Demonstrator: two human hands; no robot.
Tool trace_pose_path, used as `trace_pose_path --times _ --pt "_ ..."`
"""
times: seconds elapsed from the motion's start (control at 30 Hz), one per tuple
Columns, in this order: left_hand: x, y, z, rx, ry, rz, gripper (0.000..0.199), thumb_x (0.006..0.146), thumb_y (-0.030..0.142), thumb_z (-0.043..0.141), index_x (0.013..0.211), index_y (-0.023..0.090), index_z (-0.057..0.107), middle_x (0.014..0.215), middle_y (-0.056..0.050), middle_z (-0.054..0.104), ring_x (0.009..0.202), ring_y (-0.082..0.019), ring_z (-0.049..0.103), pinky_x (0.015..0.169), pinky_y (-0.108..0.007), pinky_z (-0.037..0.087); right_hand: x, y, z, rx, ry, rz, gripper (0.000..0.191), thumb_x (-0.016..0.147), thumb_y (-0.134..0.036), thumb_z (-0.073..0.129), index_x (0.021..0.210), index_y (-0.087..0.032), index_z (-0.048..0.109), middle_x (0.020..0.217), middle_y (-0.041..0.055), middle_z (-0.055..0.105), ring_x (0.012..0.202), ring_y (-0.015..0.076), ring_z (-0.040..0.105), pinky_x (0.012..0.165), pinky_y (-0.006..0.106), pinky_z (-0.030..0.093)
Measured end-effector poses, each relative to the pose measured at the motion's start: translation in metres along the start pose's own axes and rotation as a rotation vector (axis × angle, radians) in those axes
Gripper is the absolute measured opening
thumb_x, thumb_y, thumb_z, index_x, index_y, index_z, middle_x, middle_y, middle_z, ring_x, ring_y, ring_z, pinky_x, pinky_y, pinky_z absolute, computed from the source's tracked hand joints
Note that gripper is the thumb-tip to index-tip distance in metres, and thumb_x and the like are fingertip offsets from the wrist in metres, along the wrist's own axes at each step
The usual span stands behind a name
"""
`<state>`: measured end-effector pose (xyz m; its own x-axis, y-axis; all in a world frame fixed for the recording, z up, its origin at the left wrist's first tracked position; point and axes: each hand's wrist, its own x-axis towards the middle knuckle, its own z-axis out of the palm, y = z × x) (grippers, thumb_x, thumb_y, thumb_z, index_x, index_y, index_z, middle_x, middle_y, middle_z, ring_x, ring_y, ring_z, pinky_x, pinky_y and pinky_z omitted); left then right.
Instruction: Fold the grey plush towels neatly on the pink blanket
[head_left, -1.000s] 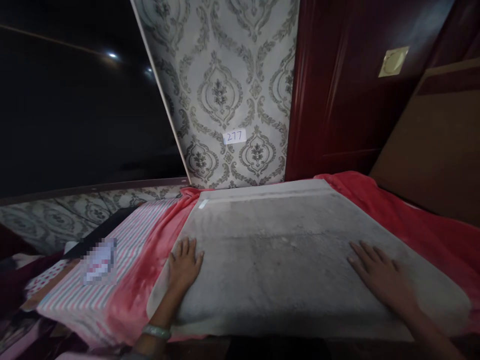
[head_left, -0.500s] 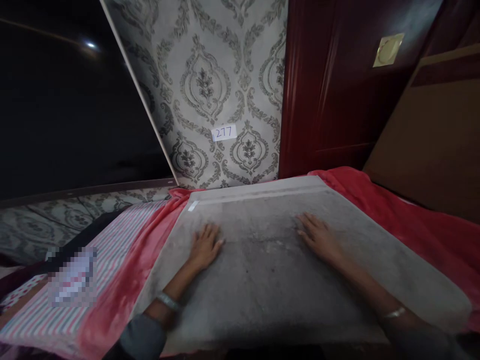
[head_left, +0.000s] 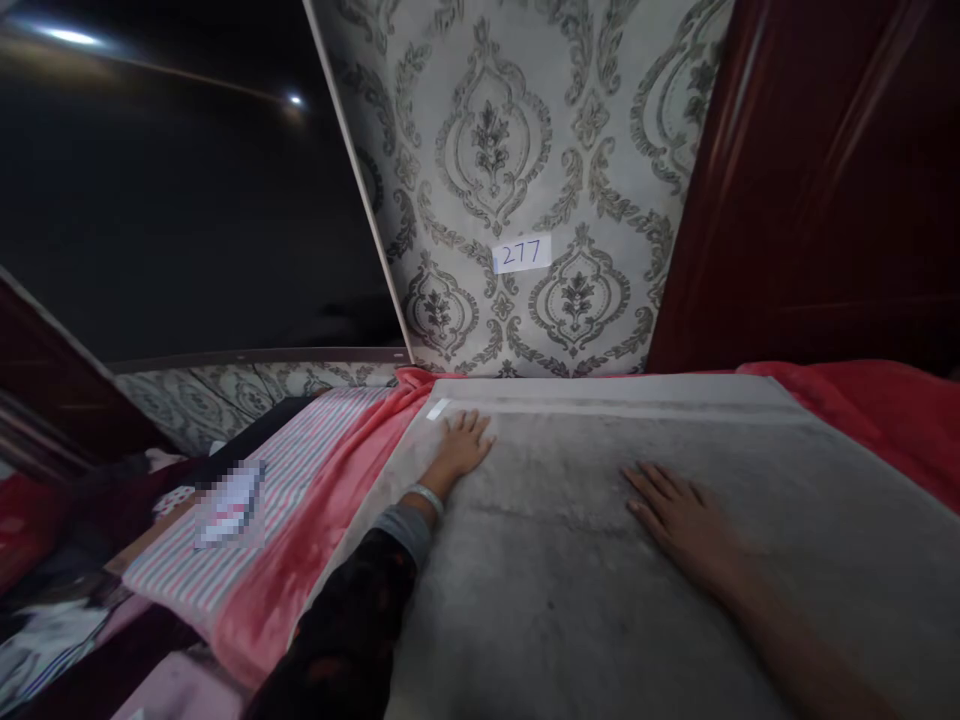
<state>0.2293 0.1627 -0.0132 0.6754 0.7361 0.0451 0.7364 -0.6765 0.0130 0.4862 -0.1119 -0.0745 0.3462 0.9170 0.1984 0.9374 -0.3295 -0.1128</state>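
A large grey plush cloth [head_left: 555,590] lies spread out in front of me, with a paler band along its far edge. My left hand [head_left: 463,443] rests palm down near its far left corner, fingers spread, just below a small white tag [head_left: 438,409]. Farther right, my right hand [head_left: 679,520] lies open on the cloth, slightly blurred, nearer to me than the left. Neither hand grips anything. Faint creases and a few small dark specks mark the grey surface between and below the hands.
A red blanket [head_left: 352,500] shows under the cloth at the left and far right. Beyond it lies striped fabric [head_left: 300,470] with a pixelated item [head_left: 231,505]. A dark television screen [head_left: 202,220], patterned wall [head_left: 495,180] with a "277" label [head_left: 522,254], and dark red panel [head_left: 810,220] stand behind.
My left hand has slid forward toward the tagged far corner. My right hand stays flat on the cloth. The view has turned left and come closer, so the box at right is gone.
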Motion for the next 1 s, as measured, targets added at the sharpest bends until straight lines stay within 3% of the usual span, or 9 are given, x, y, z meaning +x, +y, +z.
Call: trace_pose_path --times 0.13,0.27,0.4,0.53,0.63,0.8,0.9,1.0 --pt "0.009 -0.031 -0.003 0.014 0.110 -0.201 0.058 0.099 0.046 0.034 0.151 0.022 0.042 0.163 -0.013 0.030 0.152 -0.035 0.018 0.119 -0.065 0.012 0.001 0.001 0.001 0.023 0.016 -0.004 0.062 0.097 -0.055 0.027 0.150 -0.029 0.047 0.157 0.0066 0.042 0.146 0.0299 0.035 0.116 0.057 0.029" --pt "0.014 -0.046 -0.009 -0.057 0.226 -0.428 0.054 0.099 0.038 0.035 0.146 0.015 0.047 0.153 -0.019 0.044 0.141 -0.034 0.039 0.114 -0.056 0.030 0.002 0.004 0.007 0.023 0.026 -0.012 0.062 0.097 -0.055 0.027 0.150 -0.029 0.047 0.157 0.0064 0.041 0.146 0.0293 0.035 0.116 0.057 0.029" --pt "0.027 -0.058 -0.020 -0.108 0.233 -0.539 0.054 0.097 0.034 0.038 0.146 0.012 0.045 0.142 -0.020 0.055 0.131 -0.034 0.050 0.106 -0.050 0.042 0.003 0.006 0.013 0.032 0.056 -0.004 0.061 0.096 -0.056 0.029 0.148 -0.031 0.049 0.157 0.0054 0.042 0.145 0.0302 0.036 0.115 0.058 0.031" --pt "0.047 -0.072 -0.033 -0.170 0.186 -0.671 0.053 0.095 0.040 0.042 0.129 0.005 0.059 0.128 -0.026 0.064 0.120 -0.037 0.060 0.091 -0.045 0.051 0.002 0.003 0.009 0.045 0.071 0.003 0.059 0.098 -0.054 0.030 0.147 -0.030 0.051 0.156 0.0061 0.042 0.145 0.0296 0.037 0.114 0.056 0.033" --pt "0.060 -0.080 -0.041 -0.210 0.134 -0.685 0.048 0.093 0.042 0.045 0.114 0.006 0.068 0.114 -0.025 0.071 0.107 -0.035 0.068 0.082 -0.041 0.054 0.002 -0.001 0.001 0.061 0.082 -0.002 0.055 0.099 -0.050 0.032 0.147 -0.032 0.050 0.156 0.0053 0.043 0.144 0.0288 0.038 0.114 0.056 0.033" --pt "0.070 -0.086 -0.044 -0.190 0.172 -0.618 0.043 0.091 0.026 0.041 0.121 0.005 0.063 0.119 -0.026 0.069 0.111 -0.034 0.066 0.085 -0.041 0.053 0.004 -0.006 -0.013 0.087 0.077 -0.002 0.052 0.100 -0.048 0.036 0.149 -0.033 0.047 0.157 0.0064 0.042 0.144 0.0289 0.037 0.114 0.056 0.033" --pt "0.076 -0.093 -0.042 -0.171 0.159 -0.602 0.043 0.090 0.027 0.042 0.116 0.003 0.066 0.115 -0.028 0.069 0.110 -0.037 0.066 0.083 -0.043 0.053 0.002 -0.012 -0.020 0.103 0.050 0.016 0.052 0.101 -0.046 0.037 0.150 -0.032 0.046 0.158 0.0063 0.040 0.146 0.0281 0.035 0.115 0.056 0.031" --pt "0.084 -0.100 -0.039 -0.118 0.111 -0.607 0.039 0.089 0.030 0.045 0.111 0.009 0.069 0.113 -0.022 0.072 0.106 -0.034 0.069 0.081 -0.040 0.054 0.002 -0.014 -0.024 0.134 0.021 0.033 0.053 0.100 -0.044 0.039 0.151 -0.032 0.044 0.160 0.0056 0.037 0.147 0.0284 0.033 0.117 0.057 0.028"
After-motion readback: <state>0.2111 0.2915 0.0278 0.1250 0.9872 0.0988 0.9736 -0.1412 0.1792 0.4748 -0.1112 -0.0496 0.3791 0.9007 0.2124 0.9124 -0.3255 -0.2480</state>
